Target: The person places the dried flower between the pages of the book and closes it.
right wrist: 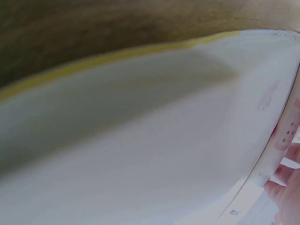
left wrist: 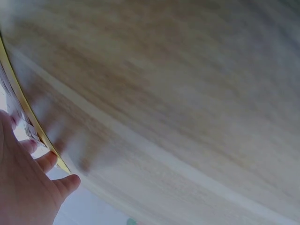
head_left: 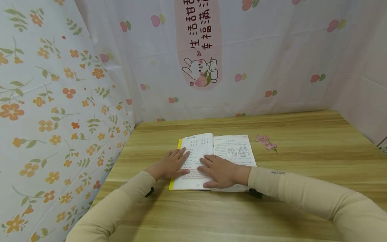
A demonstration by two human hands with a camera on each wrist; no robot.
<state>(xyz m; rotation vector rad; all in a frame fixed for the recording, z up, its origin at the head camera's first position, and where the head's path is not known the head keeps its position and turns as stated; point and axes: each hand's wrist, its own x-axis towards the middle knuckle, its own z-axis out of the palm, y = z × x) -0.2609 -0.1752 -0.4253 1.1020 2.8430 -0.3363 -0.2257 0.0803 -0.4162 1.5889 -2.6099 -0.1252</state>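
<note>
An open book (head_left: 232, 141) with printed pages and a line drawing lies flat on the wooden table, a yellow edge showing along its left side. My left hand (head_left: 173, 164) rests on the left edge of the left page, fingers spread; in the left wrist view that hand (left wrist: 30, 183) is beside the yellow edge. My right hand (head_left: 222, 170) lies across the middle fold, its fingers extended over the left page. In the right wrist view, only the fingers of my right hand (right wrist: 287, 180) appear at the right border, touching the page.
A pink flower sprig (head_left: 266, 144) lies on the wooden table (head_left: 193, 215) to the right of the book. A patterned curtain with a rabbit print (head_left: 201, 72) hangs behind the table, and a flowered cloth (head_left: 54, 111) hangs at the left.
</note>
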